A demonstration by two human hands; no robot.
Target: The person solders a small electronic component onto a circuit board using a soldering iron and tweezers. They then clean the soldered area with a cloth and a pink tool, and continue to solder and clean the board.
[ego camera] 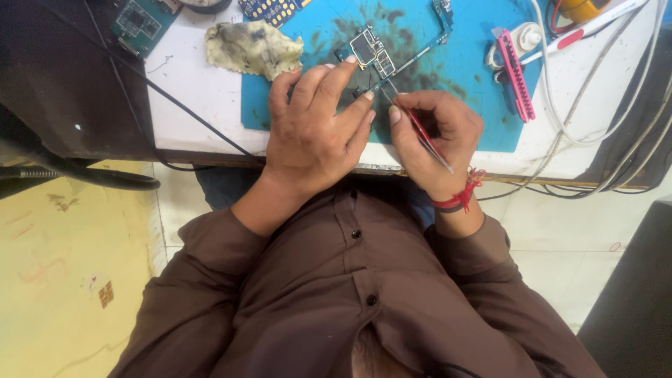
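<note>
Small green phone circuit board [371, 52] on blue mat, left hand [315, 133] steadying; right hand [434, 136] pinching red-handled tweezers [420, 129] whose tips may slip, scratching components.

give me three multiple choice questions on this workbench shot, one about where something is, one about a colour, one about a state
1. Where does the crumpled cloth lie?
A. on the floor
B. on the white table beside the mat's left edge
C. over the person's sleeve

2. What colour is the work mat?
A. blue
B. yellow
C. black

3. How does the right hand stand?
A. flat and open on the table
B. hanging off the table, holding nothing
C. closed around tweezers whose tips reach the small circuit board

Answers: 1 B, the cloth rests on the white table, its right side at the mat's left edge. 2 A, the mat under the board is blue with dark smudges. 3 C, the fingers pinch the red-handled tweezers, pointed at the board, while the left hand lies beside it on the mat.
</note>
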